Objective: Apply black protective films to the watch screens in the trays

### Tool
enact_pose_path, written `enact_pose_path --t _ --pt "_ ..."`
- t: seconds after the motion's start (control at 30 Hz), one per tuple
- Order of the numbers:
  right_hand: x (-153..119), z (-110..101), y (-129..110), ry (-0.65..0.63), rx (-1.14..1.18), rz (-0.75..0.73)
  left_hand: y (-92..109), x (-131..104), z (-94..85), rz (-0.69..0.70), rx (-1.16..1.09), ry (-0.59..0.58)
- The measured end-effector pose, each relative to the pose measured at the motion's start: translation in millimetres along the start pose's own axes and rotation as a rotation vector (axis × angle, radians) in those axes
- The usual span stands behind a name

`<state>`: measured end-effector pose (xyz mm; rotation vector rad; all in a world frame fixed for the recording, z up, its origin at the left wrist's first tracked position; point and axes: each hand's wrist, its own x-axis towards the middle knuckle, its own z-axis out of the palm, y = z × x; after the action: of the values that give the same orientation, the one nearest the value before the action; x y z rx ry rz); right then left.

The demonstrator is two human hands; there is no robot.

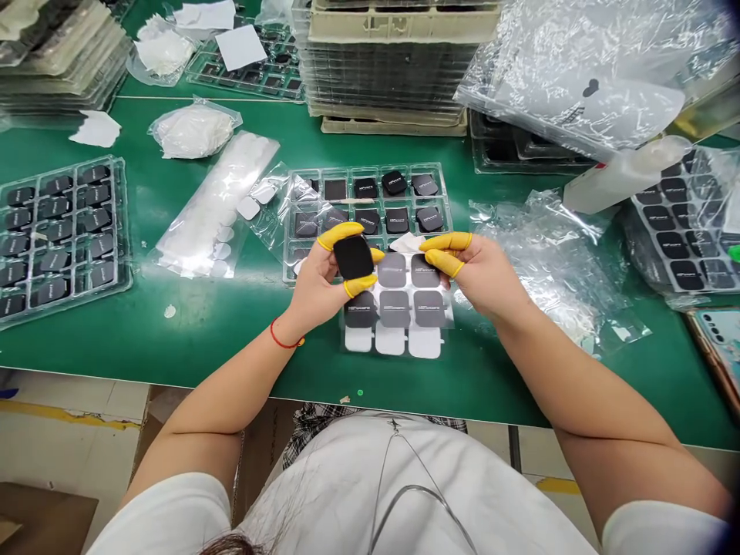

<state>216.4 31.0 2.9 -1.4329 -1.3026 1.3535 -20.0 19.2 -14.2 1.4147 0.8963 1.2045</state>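
Over the far-left corner of the sticker sheet [412, 308], the left hand [317, 281] pinches a black rounded-square piece [354, 258]. At the sheet's far-right corner, the right hand [479, 270] has its fingertips drawn together; whether they grip the white paper scrap [406, 243] beside them, I cannot tell. Just beyond the sheet sits 1 clear compartment tray [444, 191]; crumpled plastic bags [549, 266] crowd its right. Green tabletop [231, 339] separates the sheet from the near edge, stretching wider leftward.

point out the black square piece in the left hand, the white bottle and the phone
Black square piece [354, 258]: head view, middle of its flat face.
White bottle [613, 181]: head view, on its body.
Phone [720, 351]: head view, on its back, below the cameras.
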Motion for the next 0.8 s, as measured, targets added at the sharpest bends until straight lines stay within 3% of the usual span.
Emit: enact_pose_path --t 0.1,0.23,0.4,0.53,0.67,0.73,0.8 --pt "4 -6 -1 -0.034 -0.016 0.031 0 -4 3.9 0.016 0.002 -0.046" --pt "2 -17 -8 -0.141 -0.074 -0.027 3 -3 4.1 -0.021 -0.050 -0.010" --pt "-4 -22 -13 0.018 -0.231 -0.167 12 2 1.8 -0.246 -0.225 -0.027" --pt "-7 -21 -11 0.115 -0.474 -0.444 14 4 1.4 -0.470 -0.376 -0.017" --pt "-6 -21 -11 0.198 -0.626 -0.710 7 6 3.3 -0.571 -0.418 0.026" --pt "-4 -22 -12 0.217 -0.555 -0.655 3 6 5.1 -0.558 -0.409 0.028" --pt "-2 -24 -12 0.144 -0.413 -0.455 1 6 7.1 -0.469 -0.364 0.025"
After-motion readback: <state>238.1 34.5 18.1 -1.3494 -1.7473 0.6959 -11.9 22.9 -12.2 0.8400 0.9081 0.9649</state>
